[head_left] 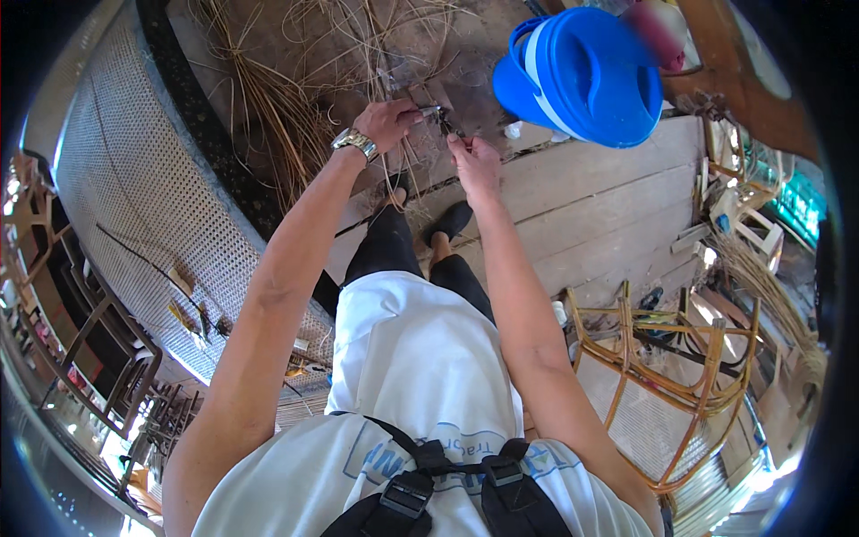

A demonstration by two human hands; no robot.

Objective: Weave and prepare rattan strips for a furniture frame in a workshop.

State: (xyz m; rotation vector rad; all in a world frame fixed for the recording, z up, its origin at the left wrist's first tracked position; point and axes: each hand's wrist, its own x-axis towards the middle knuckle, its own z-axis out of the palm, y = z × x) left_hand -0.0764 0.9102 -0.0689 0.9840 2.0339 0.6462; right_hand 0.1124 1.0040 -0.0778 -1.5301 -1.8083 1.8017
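My left hand (386, 123), below a metal-banded wristwatch (355, 141), is closed with its fingertips on a small shiny metallic piece (430, 111). My right hand (476, 166) is closed too, thumb and fingers pinching a small dark tool-like piece (445, 123) that meets the metallic one. At this size I cannot make out the exact kind of either piece. Thin pale cane strands (387, 170) hang beneath my left hand, and a loose bundle of brown cane strips (268, 112) lies to its left.
A blue lidded bucket (573, 76) stands right of my hands on the plank floor (582, 192). To the left is a large woven cane panel (143, 152) with a dark edge. A cane chair frame (667, 358) sits at lower right, and chair frames (85, 322) stand far left.
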